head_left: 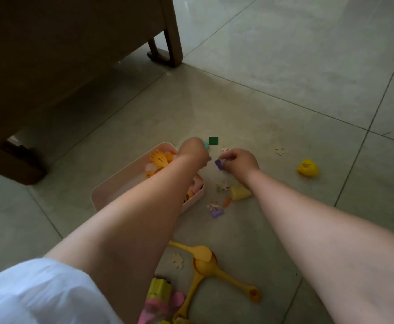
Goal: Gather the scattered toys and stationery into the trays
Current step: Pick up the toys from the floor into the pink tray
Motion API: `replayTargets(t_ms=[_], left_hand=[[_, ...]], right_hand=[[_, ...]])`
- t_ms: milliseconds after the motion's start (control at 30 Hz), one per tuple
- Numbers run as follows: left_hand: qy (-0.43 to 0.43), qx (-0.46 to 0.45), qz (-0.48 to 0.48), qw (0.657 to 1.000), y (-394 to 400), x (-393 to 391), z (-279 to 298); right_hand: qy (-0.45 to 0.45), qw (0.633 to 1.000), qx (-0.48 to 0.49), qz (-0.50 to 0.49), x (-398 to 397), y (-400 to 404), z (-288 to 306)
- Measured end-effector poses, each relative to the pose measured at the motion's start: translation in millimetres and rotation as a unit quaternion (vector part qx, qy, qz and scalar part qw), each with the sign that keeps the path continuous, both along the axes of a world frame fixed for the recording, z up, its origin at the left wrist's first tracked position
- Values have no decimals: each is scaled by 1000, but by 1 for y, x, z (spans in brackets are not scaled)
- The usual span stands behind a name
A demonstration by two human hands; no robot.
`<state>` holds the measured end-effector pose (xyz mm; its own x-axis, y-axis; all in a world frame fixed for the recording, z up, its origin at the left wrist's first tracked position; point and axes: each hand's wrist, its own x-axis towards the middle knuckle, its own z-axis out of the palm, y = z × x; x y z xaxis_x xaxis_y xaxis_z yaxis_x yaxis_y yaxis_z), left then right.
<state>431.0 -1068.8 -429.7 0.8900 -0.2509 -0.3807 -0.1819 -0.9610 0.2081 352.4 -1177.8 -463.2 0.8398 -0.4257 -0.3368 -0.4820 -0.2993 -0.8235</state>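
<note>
Both my bare forearms reach forward and down over the tiled floor (273, 73), converging near the far end of the pink tray (102, 195).

My left hand (194, 150) is stretched across the tray's far right corner, wrist bent down, knuckles toward me. The fingers are curled under and hidden behind the back of the hand, so I cannot tell whether they grip anything. A small teal piece (206, 144) shows just past the knuckles, touching or nearly touching them, and a dark green square block (213, 140) lies on the floor just beyond it.

My right hand (239, 161) sits just to the right, palm down, fingers bent and pinched on a small purple block (218, 164) at the thumb side. The two hands are close together, almost touching.

Inside the tray lie an orange fork-shaped toy (159, 159) and some pale pink pieces, partly covered by my left forearm.

On the floor near my right wrist are a yellow wedge-shaped block (239, 193), small puzzle pieces (222, 185), a tiny orange piece (226, 202) and a lilac block (217, 213). A pale puzzle piece (280, 150) and a yellow rubber duck (307, 168) lie well apart to the right. Nearer me, yellow toy spoons (203, 265) rest crossed on the tiles.
</note>
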Motion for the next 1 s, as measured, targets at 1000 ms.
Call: replayTargets(t_ms=[1000], left_hand=[[-11, 131, -200, 971, -24, -61, -49]], right_hand=[[132, 952, -227, 155, -60, -30, -41]])
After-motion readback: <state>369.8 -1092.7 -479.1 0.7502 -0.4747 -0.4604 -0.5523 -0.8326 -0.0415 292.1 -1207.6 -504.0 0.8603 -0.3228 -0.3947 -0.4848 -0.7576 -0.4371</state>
